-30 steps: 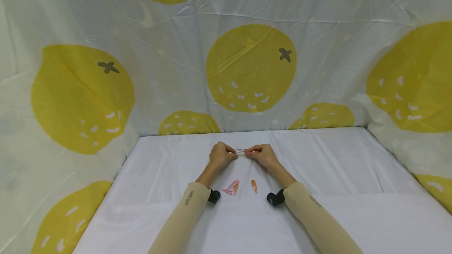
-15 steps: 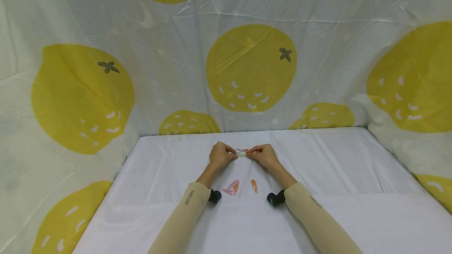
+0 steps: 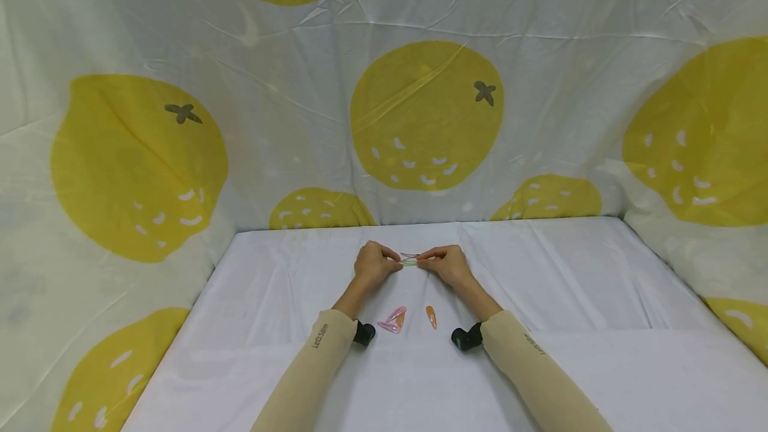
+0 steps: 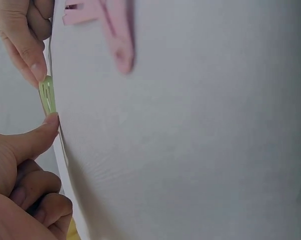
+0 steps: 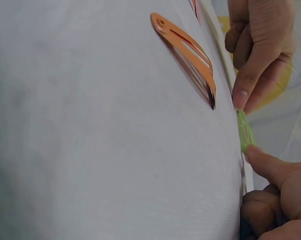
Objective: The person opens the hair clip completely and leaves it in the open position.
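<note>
A light green snap hair clip (image 4: 47, 95) is stretched between my two hands toward the back of the table. My left hand (image 3: 373, 264) pinches one end between thumb and forefinger. From the other side, my right hand (image 3: 447, 263) pinches the opposite end the same way. The right wrist view shows the clip's green face (image 5: 245, 131) with its ends covered by fingertips. Just behind it in the head view, a thin dark reddish clip (image 3: 411, 255) shows between the hands.
Nearer to me, pink snap clips (image 3: 391, 321) overlap an orange one (image 3: 400, 319) on the white cloth. To their right lies a separate orange snap clip (image 5: 188, 52). A lemon-print curtain (image 3: 426, 115) hangs behind the table.
Both hands stay almost in place, still pinching the green clip. The green clip shows as a slightly broader strip between the fingertips than one second ago.
</note>
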A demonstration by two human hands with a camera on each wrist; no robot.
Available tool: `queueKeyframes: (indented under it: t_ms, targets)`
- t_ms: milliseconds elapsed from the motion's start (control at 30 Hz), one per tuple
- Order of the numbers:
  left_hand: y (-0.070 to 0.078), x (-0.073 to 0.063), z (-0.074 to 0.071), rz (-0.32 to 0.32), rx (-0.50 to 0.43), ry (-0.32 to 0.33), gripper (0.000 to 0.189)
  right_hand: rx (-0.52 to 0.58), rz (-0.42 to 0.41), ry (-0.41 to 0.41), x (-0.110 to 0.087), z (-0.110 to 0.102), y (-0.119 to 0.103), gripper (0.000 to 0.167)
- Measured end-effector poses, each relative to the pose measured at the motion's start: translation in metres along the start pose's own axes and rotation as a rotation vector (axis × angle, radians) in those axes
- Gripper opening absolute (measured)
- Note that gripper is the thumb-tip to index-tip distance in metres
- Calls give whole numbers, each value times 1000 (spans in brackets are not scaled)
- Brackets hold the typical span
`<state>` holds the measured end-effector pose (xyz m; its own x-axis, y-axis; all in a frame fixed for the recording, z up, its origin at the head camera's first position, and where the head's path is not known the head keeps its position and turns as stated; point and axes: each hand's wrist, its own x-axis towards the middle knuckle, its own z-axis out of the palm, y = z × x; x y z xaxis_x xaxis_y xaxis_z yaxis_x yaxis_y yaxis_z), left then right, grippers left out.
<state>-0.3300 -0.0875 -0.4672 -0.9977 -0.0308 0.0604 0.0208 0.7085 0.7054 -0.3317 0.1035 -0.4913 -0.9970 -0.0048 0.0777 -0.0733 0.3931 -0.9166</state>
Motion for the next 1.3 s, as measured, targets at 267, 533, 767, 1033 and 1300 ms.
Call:
queueKeyframes:
  t_ms: [267,533,767,1033,1300]
  targets:
    - [-1,-10,-13,0,-55,-31,10,52,81,-55,-4,-11,-4,15]
    - [0,-35,-31,1,-277,-165,16,147,181,-207,-29,-44,-20,30]
    - [-5,-62,-37,22,-335,-235,18,181,227,-303,-67,-49,-20,35]
    - [-10,-79,-28,72,-371,-329,20,124,168,-293,-91,-41,-2,30]
    - [-7,-85,-23,60,-427,-361,19,47,48,-284,-98,-40,3,28]
